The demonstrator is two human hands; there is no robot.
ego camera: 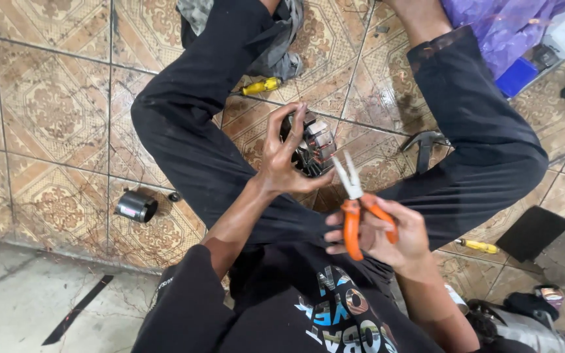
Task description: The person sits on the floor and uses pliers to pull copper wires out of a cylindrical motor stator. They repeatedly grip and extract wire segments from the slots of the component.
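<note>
Seated on a patterned tile floor [53, 111], legs in black trousers spread to left and right. Left hand [282, 157] raised at centre, fingers [295, 124] curled and closed around a small motor part [314, 145] of dark metal with copper-coloured windings, held just above the floor between the knees. Right hand [387, 235] nearer and to the right, fingers wrapped tight on the orange handles of a pair of needle-nose pliers [356, 202]; pale metal tips slightly apart, pointing up and left toward the motor part, close to it but not clearly touching. On the floor, far and just left of centre, a yellow-handled screwdriver [261, 85] beside a crumpled grey cloth [282, 52]. To the left, near the left knee, a short dark metal cylinder [136, 206] lying on its side. Far right of the motor part, a dark claw-shaped tool head [424, 140] partly hidden by the right leg. At far right, a purple plastic sheet [505, 23] over a blue box [516, 75]. Near right, a second yellow-handled tool [480, 246] lying beside a flat black pad [532, 232]. At near left, a strip of bare grey concrete [27, 301] bordering the tiles, with a thin dark strip [76, 310] lying on it.
</note>
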